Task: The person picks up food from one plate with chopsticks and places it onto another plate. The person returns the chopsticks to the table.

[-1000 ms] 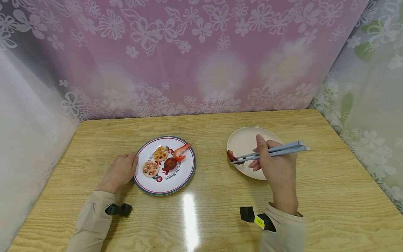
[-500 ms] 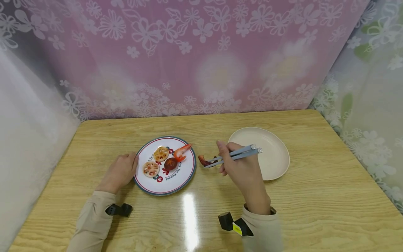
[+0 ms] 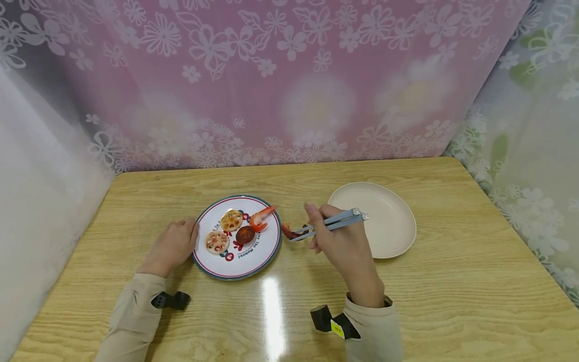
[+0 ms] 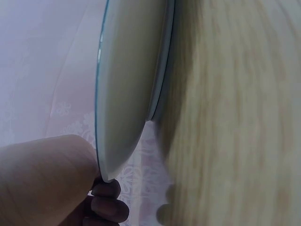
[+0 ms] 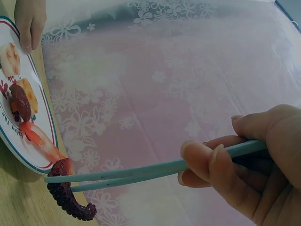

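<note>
My right hand (image 3: 346,246) holds a pair of blue-grey chopsticks (image 5: 136,174). Between their tips is a dark red octopus tentacle (image 5: 66,195) with a curled end, just off the right rim of the patterned plate (image 3: 210,264) in the head view. That plate carries two lotus root slices (image 3: 217,243), a brown mushroom cap (image 3: 246,235) and an orange-red shrimp (image 3: 260,220) whose tail reaches the rim. At the plate's left edge my left hand (image 3: 174,245) grips the rim; its thumb (image 4: 51,165) and curled fingers (image 4: 109,207) show on either side in the left wrist view.
A plain beige plate (image 3: 393,226) sits on the right of the wooden table (image 3: 226,322), partly behind my right hand. Floral curtains (image 3: 289,110) hang along the table's back and sides. Each wrist wears a black camera strap.
My right hand has moved left from the beige plate, carrying the tentacle in the chopsticks close to the patterned plate, slowing over the last half second. My left hand has stayed put.
</note>
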The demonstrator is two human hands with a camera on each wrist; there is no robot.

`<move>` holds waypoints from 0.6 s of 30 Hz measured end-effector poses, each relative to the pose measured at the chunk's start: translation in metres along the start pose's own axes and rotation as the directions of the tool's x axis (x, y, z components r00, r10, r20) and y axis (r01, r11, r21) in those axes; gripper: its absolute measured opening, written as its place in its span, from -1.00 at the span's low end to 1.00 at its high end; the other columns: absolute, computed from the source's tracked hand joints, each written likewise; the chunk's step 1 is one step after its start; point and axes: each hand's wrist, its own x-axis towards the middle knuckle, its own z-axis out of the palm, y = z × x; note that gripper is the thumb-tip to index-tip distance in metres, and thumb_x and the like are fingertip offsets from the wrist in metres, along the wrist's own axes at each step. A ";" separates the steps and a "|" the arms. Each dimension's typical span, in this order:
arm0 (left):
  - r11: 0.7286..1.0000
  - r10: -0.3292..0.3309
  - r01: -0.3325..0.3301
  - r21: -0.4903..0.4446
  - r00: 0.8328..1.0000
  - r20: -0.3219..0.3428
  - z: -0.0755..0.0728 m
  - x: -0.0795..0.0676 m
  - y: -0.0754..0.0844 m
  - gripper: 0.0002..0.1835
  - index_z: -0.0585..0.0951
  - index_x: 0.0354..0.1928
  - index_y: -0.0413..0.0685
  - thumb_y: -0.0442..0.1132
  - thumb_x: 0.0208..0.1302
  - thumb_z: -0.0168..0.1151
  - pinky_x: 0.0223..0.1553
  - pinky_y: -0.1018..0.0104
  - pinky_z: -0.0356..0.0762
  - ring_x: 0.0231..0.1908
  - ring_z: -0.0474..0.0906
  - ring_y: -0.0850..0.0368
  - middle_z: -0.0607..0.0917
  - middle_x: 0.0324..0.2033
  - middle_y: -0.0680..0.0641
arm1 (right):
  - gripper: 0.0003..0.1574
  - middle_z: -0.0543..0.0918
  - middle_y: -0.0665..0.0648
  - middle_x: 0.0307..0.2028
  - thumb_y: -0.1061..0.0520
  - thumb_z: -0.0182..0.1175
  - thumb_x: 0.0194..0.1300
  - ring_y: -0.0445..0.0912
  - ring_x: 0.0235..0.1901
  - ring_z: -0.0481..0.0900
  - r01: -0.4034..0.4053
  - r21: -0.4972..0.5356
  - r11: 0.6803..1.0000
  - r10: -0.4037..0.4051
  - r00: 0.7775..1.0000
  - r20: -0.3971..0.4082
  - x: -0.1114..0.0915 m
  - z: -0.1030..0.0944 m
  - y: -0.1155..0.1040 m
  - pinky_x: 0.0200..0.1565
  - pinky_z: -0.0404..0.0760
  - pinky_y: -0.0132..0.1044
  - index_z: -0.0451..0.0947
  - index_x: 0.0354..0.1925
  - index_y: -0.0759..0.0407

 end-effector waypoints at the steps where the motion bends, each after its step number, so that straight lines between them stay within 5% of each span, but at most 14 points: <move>1: 1.000 -0.002 0.002 0.001 1.000 -0.002 0.000 0.000 0.000 -0.70 0.50 -0.13 -0.38 -0.25 0.50 -0.14 -0.12 -0.21 0.48 -0.14 0.54 -0.39 0.61 -0.28 -0.40 | -0.52 0.55 0.14 -0.73 0.03 0.14 0.42 0.01 -0.76 0.55 0.004 0.001 1.000 -0.004 1.000 0.005 0.000 0.000 0.000 -0.70 0.48 -0.24 0.58 -0.58 0.28; 18: 1.000 -0.008 0.009 -0.006 1.000 0.022 -0.001 0.000 0.000 -0.69 0.49 -0.11 -0.38 -0.24 0.51 -0.16 -0.12 -0.20 0.48 -0.12 0.53 -0.38 0.61 -0.26 -0.39 | -0.52 0.48 0.06 -0.81 0.10 0.16 0.40 -0.11 -0.78 0.53 0.070 0.037 0.997 -0.072 0.997 0.041 -0.002 0.010 -0.002 -0.73 0.43 -0.26 0.51 -0.66 0.21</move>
